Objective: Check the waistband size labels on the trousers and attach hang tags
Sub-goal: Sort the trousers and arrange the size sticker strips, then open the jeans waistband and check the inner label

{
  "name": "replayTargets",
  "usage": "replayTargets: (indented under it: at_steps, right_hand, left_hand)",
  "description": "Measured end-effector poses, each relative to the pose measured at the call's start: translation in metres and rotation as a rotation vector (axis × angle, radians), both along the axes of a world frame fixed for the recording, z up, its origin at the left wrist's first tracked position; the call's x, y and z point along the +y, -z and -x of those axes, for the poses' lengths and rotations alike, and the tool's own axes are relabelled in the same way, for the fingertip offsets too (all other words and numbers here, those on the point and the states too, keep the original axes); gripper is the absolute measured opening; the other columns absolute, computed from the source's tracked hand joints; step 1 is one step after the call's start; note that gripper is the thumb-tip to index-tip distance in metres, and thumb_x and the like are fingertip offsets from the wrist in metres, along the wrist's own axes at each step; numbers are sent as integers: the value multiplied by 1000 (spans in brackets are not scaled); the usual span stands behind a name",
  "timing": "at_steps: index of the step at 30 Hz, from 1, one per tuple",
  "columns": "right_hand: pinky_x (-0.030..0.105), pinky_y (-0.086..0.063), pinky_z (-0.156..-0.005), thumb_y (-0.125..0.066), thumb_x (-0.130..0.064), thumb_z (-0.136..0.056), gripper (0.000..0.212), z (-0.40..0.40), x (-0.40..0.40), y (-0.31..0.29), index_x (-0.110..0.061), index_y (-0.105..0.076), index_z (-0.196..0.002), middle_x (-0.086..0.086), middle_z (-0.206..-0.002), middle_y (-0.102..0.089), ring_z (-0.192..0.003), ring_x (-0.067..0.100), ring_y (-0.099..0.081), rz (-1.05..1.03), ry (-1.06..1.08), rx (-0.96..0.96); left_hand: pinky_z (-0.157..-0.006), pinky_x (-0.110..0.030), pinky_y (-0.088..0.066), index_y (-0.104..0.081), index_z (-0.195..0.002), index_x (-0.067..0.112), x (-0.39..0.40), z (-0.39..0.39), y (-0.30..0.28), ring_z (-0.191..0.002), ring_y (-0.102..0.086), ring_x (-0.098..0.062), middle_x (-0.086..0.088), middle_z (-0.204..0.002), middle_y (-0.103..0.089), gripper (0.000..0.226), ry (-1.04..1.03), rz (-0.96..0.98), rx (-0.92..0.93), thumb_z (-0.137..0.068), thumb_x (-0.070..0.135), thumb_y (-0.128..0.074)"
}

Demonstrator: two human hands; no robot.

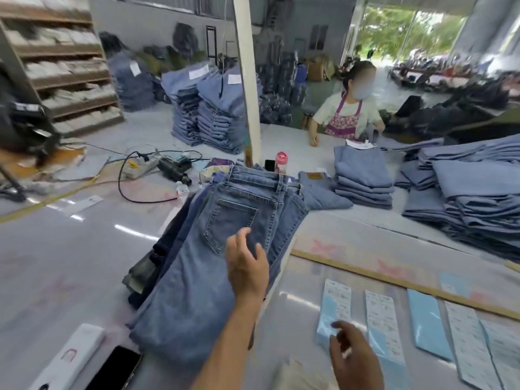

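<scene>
Head view showed the right hand (355, 358) low at the table's (351, 235) near edge, fingers loosely spread, hovering over the nearest row of hang tags (334, 311) and gripping nothing. Further in, the left hand (247, 266) lay flat with straight fingers on the top trousers (225, 249) of a jeans pile, just below the back pocket (229, 223). Their waistband (257, 178) pointed toward the far edge, where folded stacks (363, 178) sat.

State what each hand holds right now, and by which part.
Nothing is held. The left hand rests with relaxed fingers on the top pair of jeans, just below its back pocket. The right hand hovers open beside the hang tags.
</scene>
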State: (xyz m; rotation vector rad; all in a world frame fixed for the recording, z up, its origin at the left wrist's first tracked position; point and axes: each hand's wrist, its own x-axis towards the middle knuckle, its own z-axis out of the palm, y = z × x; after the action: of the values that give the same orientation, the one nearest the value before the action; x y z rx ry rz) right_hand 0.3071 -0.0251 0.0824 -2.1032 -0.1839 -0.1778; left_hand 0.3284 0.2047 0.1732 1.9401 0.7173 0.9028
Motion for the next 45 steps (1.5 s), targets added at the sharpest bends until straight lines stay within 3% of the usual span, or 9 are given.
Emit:
replayTargets:
  at_steps: [5,9,12,19,23,27,37,41,45]
  right_hand:
    - [30,-54,-91,-75,-15,-90,43,-80,118,-104,-34,-55,-123,-5,-118,-63,-108,17,-62,-102,-320,31]
    - [28,-47,-106,-82,-29,-85,80,-134,172,-143,-21,-34,-149,1,-153,-39,-131,14,-49,-323,-347,300]
    - [40,-48,-109,-86,-27,-81,93,-159,189,-141,-22,-27,-152,5,-154,-42,-132,22,-51,-455,-299,417]
    - [46,-51,-102,-82,-23,-86,62,-185,204,-112,-15,-48,-137,7,-135,-61,-119,27,-60,-467,-184,482]
    - [51,-43,-111,-81,-30,-86,77,-185,201,-101,-18,-39,-149,9,-150,-44,-135,31,-47,-384,-125,397]
    - [53,-37,-115,-88,-41,-76,99,-189,170,-95,-21,-30,-153,10,-153,-30,-138,36,-38,-325,121,351]
    - [45,-57,-98,-96,-20,-65,92,-172,157,-97,-35,-44,-140,-1,-132,-63,-119,16,-64,-653,-355,343]
    - [40,-54,-100,-97,-46,-54,108,-161,147,-99,-22,-42,-144,0,-132,-60,-122,19,-61,-564,-382,196]
    - [38,-58,-79,-92,-48,-60,62,-153,129,-99,-18,-69,-109,8,-102,-75,-97,26,-71,-533,-481,240]
  left_hand:
    - [-119,-50,-30,-29,-156,9,93,-59,-47,-148,-28,-38,-19,-160,-29,85,12,-198,280,-91,42,-73]
    - [-117,-54,-34,-16,-161,12,143,-84,-41,-150,-29,-35,-12,-166,-25,108,153,-22,564,-83,58,-76]
    - [-112,-50,-41,-26,-156,11,160,-96,-29,-144,-37,-36,-14,-158,-37,106,248,-234,706,-78,64,-76]
    - [-113,-44,-44,-43,-149,13,195,-106,-47,-134,-51,-25,-5,-149,-52,99,480,96,499,-71,54,-89]
    - [-111,-37,-44,-46,-149,17,183,-109,-41,-133,-51,-22,1,-147,-52,88,450,181,297,-76,40,-89]
    - [-104,-34,-46,-66,-122,6,168,-101,-40,-119,-55,-23,-3,-127,-57,62,352,-171,167,-72,32,-92]
    - [-100,-29,-51,-64,-100,11,117,-29,-14,-113,-64,-22,-7,-128,-62,7,585,-1168,-285,-99,18,-63]
    - [-104,-26,-48,-67,-102,19,115,-7,-11,-120,-60,-17,-3,-130,-62,10,662,-1226,-359,-93,16,-70]
    - [-92,-24,-55,-60,-107,23,112,5,-2,-109,-64,-13,1,-130,-54,28,722,-1146,-300,-81,16,-68]
